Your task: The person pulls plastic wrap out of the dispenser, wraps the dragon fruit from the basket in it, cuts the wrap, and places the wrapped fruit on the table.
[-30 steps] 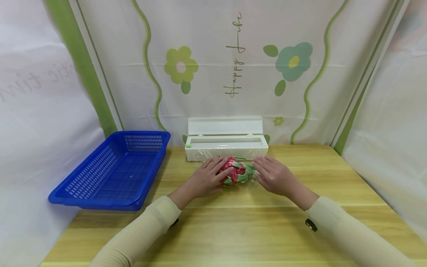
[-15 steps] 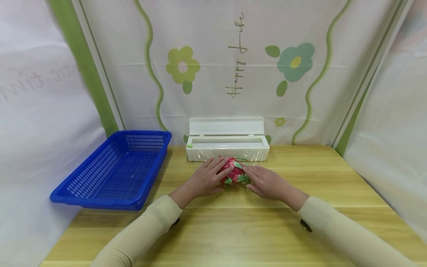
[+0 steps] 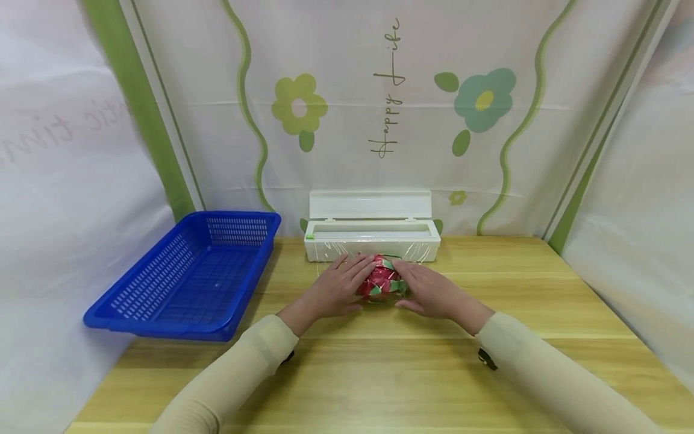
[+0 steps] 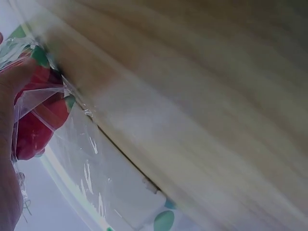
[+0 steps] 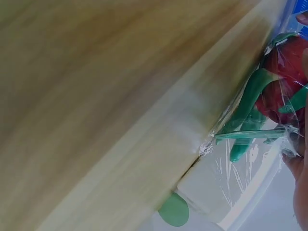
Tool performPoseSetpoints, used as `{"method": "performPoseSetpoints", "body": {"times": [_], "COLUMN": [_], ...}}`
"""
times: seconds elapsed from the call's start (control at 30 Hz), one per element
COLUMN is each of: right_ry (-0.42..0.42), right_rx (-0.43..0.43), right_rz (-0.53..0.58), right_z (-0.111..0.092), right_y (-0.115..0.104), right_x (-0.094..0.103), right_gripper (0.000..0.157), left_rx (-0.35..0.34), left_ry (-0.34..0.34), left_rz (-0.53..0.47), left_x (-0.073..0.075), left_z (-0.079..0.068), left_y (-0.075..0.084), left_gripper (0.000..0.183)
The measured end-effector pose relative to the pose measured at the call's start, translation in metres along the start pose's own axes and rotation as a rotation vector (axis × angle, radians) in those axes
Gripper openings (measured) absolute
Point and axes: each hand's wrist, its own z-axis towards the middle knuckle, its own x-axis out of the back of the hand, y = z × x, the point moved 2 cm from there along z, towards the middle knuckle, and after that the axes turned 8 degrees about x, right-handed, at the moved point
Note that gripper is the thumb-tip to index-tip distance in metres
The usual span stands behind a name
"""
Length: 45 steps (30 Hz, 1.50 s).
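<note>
A red dragon fruit [image 3: 381, 280] with green leaf tips lies on its side on the table, wrapped in clear cling film [image 4: 89, 173]. My left hand [image 3: 337, 289] holds its left end, fingers over the top and thumb low at the near side. From the right, my right hand [image 3: 436, 293] cups the leafy end the same way. In the right wrist view long green leaves [image 5: 252, 94] show under the film. Film stretches from the fruit to the front of a white cling film dispenser [image 3: 370, 207], whose lid stands up. The palms hide both ends of the fruit.
A blue plastic basket [image 3: 238, 307] with slotted walls sits at the left of the wooden table [image 3: 401, 380]. Its near left part reaches past the table's edge. A printed curtain [image 3: 347, 150] hangs right behind the dispenser, and more curtains flank the table.
My right hand has moved left from the film beside the leaf tips onto the dragon fruit's right end. The left hand has stayed on the fruit, its fingers drawn closer together.
</note>
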Motion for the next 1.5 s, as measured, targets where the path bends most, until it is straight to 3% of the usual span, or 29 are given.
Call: {"method": "performPoseSetpoints", "body": {"times": [0.2, 0.5, 0.9, 1.1, 1.27, 1.5], "right_ry": [-0.027, 0.007, -0.019, -0.060, -0.071, -0.086], "right_rx": [-0.033, -0.074, -0.168, -0.281, -0.359, -0.372], "right_rz": [0.020, 0.084, 0.202, 0.284, 0.339, 0.352], "right_z": [0.001, 0.005, 0.011, 0.013, 0.016, 0.021], "right_y": [0.002, 0.009, 0.018, 0.024, 0.028, 0.026], "right_x": [-0.002, -0.007, -0.012, -0.017, -0.018, -0.019], "right_gripper": [0.093, 0.100, 0.109, 0.113, 0.115, 0.119], "left_rx": [0.000, 0.051, 0.145, 0.143, 0.179, 0.207], "left_ry": [0.050, -0.049, -0.013, -0.016, -0.063, -0.117], "left_rz": [-0.030, -0.049, -0.245, -0.243, -0.243, -0.100], "left_x": [-0.001, -0.002, -0.006, -0.008, -0.009, -0.010], "left_z": [0.002, 0.005, 0.013, 0.018, 0.022, 0.026], "left_y": [-0.001, -0.009, -0.017, -0.020, -0.020, -0.015], "left_gripper": [0.088, 0.106, 0.112, 0.115, 0.120, 0.116]}}
